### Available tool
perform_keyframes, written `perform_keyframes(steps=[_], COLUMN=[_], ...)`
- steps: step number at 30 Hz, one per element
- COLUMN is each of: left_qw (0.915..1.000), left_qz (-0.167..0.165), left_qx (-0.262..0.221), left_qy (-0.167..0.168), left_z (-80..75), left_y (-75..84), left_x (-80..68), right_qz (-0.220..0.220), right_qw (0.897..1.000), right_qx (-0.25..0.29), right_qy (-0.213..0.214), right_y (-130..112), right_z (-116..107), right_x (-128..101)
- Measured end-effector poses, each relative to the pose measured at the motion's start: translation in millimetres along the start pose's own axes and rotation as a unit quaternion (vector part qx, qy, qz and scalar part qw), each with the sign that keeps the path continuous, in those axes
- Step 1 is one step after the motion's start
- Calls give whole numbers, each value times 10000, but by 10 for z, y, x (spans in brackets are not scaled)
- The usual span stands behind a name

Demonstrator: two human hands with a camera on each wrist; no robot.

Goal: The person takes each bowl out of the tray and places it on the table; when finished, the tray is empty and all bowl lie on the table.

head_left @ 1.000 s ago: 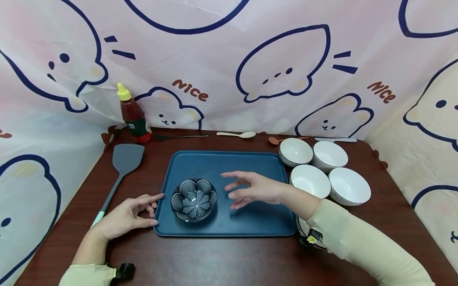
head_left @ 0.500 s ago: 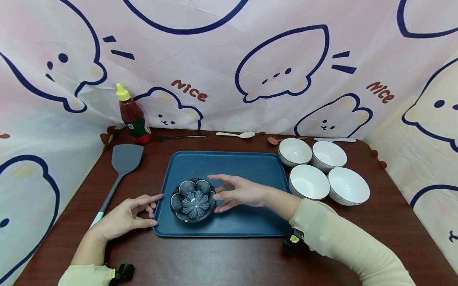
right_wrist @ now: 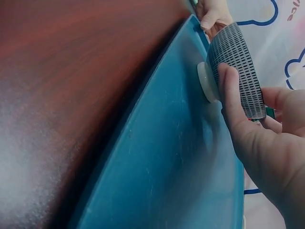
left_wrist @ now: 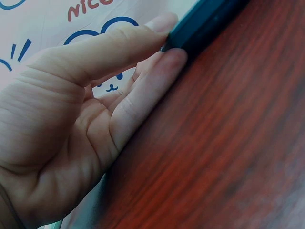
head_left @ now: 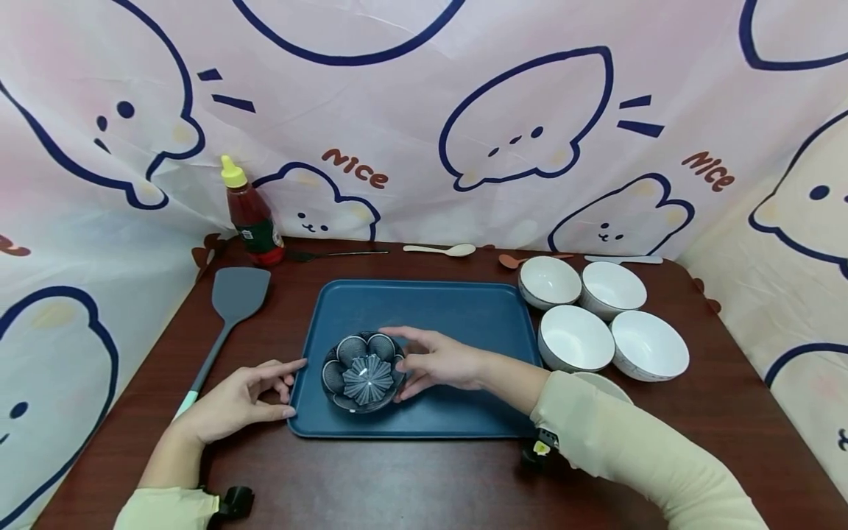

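A dark bowl [head_left: 364,373] with a petal pattern inside stands upright on the left half of a blue tray [head_left: 457,302]. My right hand [head_left: 440,361] grips its right side. In the right wrist view the bowl's dashed outer wall [right_wrist: 236,62] lies between the fingers, its pale foot towards the tray. My left hand [head_left: 241,397] rests at the tray's left edge, with forefinger and thumb touching the rim well apart. The left wrist view shows those fingertips [left_wrist: 164,24] against the tray's blue edge [left_wrist: 195,28]; most of the tray is outside that view.
Several white bowls [head_left: 575,338] cluster right of the tray, one partly hidden by the right sleeve. A grey spatula [head_left: 240,291] lies at left, below a sauce bottle [head_left: 255,221]. Along the back lie a white spoon [head_left: 444,250], a brown spoon [head_left: 517,260] and a pale knife [head_left: 623,259].
My right hand has moved left over the tray to the dark bowl and now grips its side. The left hand stays at the tray edge, and the bowl has not visibly moved.
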State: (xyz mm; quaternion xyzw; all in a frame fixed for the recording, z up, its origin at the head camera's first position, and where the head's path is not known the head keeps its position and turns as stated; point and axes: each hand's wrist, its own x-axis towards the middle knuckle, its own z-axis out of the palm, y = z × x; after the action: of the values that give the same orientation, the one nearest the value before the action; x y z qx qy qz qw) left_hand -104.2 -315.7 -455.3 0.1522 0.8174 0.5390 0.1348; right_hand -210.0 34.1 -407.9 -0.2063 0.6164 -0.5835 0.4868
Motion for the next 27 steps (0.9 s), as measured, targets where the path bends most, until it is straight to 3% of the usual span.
perform_keyframes(steps=[27], left_qw=[9997], left_qz=[117], left_qx=[-150], left_qy=[-126], left_z=[17], left_y=[-32], left_x=[14], right_qz=[-410], right_qw=[9963], right_qx=[-317], right_qy=[686], right_y=[-105], right_z=[-345], right_x=[-807])
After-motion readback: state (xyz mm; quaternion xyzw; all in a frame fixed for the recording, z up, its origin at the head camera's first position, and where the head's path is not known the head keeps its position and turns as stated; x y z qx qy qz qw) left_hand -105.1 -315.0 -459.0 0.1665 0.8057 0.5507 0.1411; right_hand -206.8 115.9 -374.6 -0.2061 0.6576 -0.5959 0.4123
